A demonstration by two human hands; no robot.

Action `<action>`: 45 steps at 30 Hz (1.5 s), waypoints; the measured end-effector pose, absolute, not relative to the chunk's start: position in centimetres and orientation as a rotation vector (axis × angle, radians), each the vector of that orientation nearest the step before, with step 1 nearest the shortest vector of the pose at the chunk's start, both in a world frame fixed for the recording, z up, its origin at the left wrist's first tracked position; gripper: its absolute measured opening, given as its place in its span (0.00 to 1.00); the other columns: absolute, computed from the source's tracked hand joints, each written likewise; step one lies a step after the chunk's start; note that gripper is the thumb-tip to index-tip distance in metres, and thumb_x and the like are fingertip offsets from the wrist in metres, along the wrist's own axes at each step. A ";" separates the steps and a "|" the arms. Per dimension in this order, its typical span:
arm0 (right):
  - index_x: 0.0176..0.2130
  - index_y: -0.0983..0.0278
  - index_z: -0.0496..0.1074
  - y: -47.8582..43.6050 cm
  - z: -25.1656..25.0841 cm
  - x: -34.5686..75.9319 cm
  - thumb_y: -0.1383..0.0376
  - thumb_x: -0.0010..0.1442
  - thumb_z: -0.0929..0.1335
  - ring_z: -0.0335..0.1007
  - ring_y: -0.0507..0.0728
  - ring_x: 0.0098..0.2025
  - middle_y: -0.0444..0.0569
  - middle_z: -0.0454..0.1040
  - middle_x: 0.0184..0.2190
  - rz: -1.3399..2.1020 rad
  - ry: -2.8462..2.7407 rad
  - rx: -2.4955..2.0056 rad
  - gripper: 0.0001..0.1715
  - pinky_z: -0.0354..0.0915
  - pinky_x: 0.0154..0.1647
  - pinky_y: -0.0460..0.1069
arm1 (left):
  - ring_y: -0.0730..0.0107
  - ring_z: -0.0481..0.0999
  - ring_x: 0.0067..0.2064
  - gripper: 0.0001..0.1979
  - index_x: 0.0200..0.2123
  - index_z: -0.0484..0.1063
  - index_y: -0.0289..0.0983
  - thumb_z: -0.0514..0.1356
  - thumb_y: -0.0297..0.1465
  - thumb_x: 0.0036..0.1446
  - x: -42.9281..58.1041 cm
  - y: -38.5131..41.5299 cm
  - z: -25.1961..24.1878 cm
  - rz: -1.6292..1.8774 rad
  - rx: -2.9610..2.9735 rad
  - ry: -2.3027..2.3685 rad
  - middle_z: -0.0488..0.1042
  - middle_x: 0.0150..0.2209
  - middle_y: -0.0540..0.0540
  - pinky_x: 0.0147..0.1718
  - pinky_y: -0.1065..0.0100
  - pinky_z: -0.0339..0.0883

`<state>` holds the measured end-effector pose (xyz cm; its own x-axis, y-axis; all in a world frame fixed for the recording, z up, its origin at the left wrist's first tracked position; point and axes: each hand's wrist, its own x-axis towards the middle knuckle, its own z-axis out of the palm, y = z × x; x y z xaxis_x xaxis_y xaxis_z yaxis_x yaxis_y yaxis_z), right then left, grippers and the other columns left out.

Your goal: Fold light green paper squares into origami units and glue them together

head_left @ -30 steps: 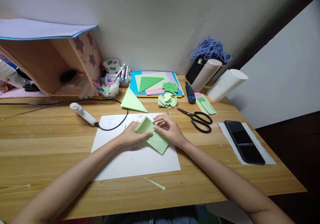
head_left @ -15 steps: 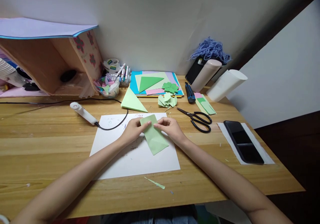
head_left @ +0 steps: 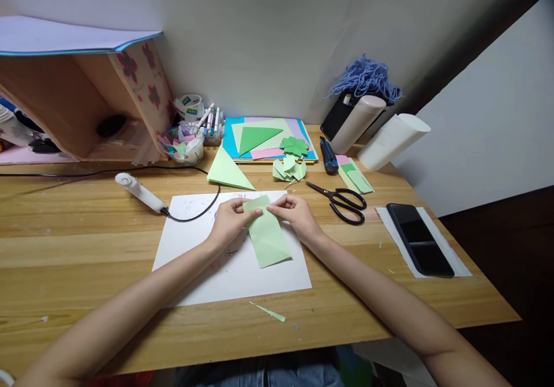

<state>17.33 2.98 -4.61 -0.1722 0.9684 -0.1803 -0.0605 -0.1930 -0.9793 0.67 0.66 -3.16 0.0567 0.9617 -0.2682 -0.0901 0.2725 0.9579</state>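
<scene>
A light green strip of paper (head_left: 269,240) is held between both hands, slanting down toward me over a white sheet (head_left: 194,280) with pen marks. My left hand (head_left: 231,221) pinches its left edge near the top, thumb in front. On the opposite edge, my right hand (head_left: 295,214) grips it between thumb and fingers. Faint creases cross the strip's lower half. Behind the hands lie a folded pale green paper triangle (head_left: 228,171) and a pale green folded paper piece (head_left: 289,169). Black-handled scissors (head_left: 340,201) rest to the right of my right hand.
A white corded tool (head_left: 141,192) lies at left, its cable curving onto the sheet. Coloured papers (head_left: 234,145) with a green paper clover (head_left: 294,146) are at the back. At right are a box cutter (head_left: 329,156), a paper roll (head_left: 392,142) and a phone (head_left: 419,240).
The strip has turned slightly, its lower end swinging a little to the left. Both hands keep their pinch on it. The whole view has shifted slightly.
</scene>
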 end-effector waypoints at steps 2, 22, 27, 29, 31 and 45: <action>0.23 0.66 0.67 2.9 -4.5 17.3 0.62 0.36 0.75 0.67 0.51 0.27 0.44 0.71 0.23 1.505 -1.145 -1.203 0.16 0.62 0.32 0.46 | 0.64 0.75 0.30 0.24 0.37 0.71 0.31 0.67 0.38 0.36 0.6 0.7 -2.9 1.028 0.932 1.243 0.76 0.30 0.41 0.29 0.67 0.67; 0.22 0.66 0.68 2.9 -4.2 17.4 0.58 0.38 0.73 0.64 0.49 0.22 0.43 0.71 0.20 1.612 -1.202 -1.221 0.16 0.59 0.25 0.44 | 0.77 0.65 0.19 0.23 0.32 0.69 0.33 0.69 0.35 0.31 0.5 0.8 -2.8 1.001 1.022 1.359 0.65 0.15 0.55 0.21 0.74 0.58; 0.22 0.66 0.70 3.0 -4.5 17.4 0.58 0.36 0.74 0.65 0.50 0.21 0.44 0.72 0.20 1.615 -1.171 -1.233 0.15 0.60 0.25 0.45 | 0.77 0.65 0.18 0.23 0.31 0.69 0.34 0.70 0.35 0.28 0.4 0.9 -2.8 0.999 1.033 1.371 0.66 0.15 0.55 0.21 0.74 0.57; 0.21 0.66 0.70 3.0 -4.4 17.4 0.59 0.36 0.74 0.65 0.50 0.21 0.44 0.72 0.19 1.623 -1.166 -1.229 0.15 0.60 0.25 0.46 | 0.77 0.65 0.18 0.23 0.31 0.69 0.34 0.70 0.35 0.29 0.3 0.9 -2.7 0.994 1.044 1.380 0.66 0.15 0.55 0.20 0.74 0.56; 0.22 0.66 0.70 3.0 -4.2 17.3 0.60 0.36 0.74 0.65 0.50 0.21 0.44 0.72 0.20 1.636 -1.157 -1.225 0.14 0.60 0.25 0.45 | 0.78 0.64 0.18 0.23 0.31 0.69 0.33 0.70 0.35 0.29 0.4 0.9 -2.8 0.995 1.058 1.387 0.65 0.15 0.55 0.20 0.75 0.55; 0.24 0.67 0.71 3.1 -4.2 17.6 0.60 0.38 0.74 0.68 0.50 0.23 0.45 0.74 0.22 1.672 -1.154 -1.201 0.14 0.62 0.26 0.45 | 0.78 0.65 0.17 0.24 0.33 0.71 0.33 0.70 0.35 0.28 0.3 0.7 -2.7 1.006 1.057 1.389 0.66 0.14 0.56 0.19 0.75 0.57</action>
<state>17.64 3.06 -4.25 -0.2671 0.9245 -0.2721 -0.0740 -0.3012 -0.9507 0.35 0.70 -2.74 -0.0358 0.9680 -0.2484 0.0658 0.2503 0.9659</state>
